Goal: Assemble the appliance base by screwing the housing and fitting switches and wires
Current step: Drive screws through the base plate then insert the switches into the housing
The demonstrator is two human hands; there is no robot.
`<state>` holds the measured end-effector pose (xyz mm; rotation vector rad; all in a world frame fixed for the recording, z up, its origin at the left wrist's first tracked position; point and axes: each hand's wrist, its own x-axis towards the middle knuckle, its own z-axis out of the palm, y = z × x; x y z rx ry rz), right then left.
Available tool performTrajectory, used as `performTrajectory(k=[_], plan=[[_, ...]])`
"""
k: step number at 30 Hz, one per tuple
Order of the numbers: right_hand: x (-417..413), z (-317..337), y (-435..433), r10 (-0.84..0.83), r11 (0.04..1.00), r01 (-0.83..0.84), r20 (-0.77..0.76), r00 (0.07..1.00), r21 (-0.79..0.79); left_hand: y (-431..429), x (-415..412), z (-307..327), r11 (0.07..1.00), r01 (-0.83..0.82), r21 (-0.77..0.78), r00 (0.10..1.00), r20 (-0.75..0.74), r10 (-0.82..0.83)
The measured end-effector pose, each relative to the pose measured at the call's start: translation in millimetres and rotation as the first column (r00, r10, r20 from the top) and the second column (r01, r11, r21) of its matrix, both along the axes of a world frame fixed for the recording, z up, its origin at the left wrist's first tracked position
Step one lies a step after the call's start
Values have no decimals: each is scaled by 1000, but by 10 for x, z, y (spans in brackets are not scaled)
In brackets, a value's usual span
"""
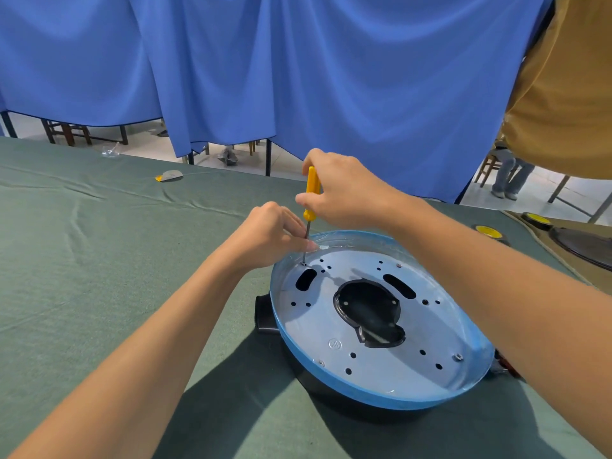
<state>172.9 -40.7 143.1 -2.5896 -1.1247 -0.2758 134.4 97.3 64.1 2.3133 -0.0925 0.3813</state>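
The round appliance base (pixel 381 397) lies on the table, a blue rim around a pale metal plate with holes and a black centre opening. My right hand (pixel 341 190) grips the yellow handle of a screwdriver (pixel 312 190) held upright. Its tip stands on a screw (pixel 303 263) at the plate's far left edge. My left hand (pixel 271 233) pinches the metal shaft just above the tip. Other screws sit in the plate near its front edge (pixel 458 356).
Green cloth covers the table (pixel 99 276). A small grey and yellow scrap (pixel 169 175) lies far back left. Black parts with yellow caps (pixel 486 230) sit at the right edge. A black handle (pixel 263 314) juts from the base's left side. Blue curtains hang behind.
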Motion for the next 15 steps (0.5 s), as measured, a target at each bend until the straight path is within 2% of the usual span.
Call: performTrajectory(k=[3,6,9,12,15], plan=[[0,61,-10,97,995,-97,23,995,-12,32,1,15,994,91,51,995,-39,-89],[8,30,24,31,999,-29,113,993,-15,4,-15,11,993,75,90,997,-30,-72],[13,-10,66,-36,995,51,167,985,-86,6,-23,20,1000,-18,18,999,41,17],[13,68,64,-34,976,54,99,994,-210,37,4,-5,999,21,-24,999,42,-20],[17,237,17,55,955,-75,-76,996,-287,63,16,-9,996,85,-21,996,30,-85]])
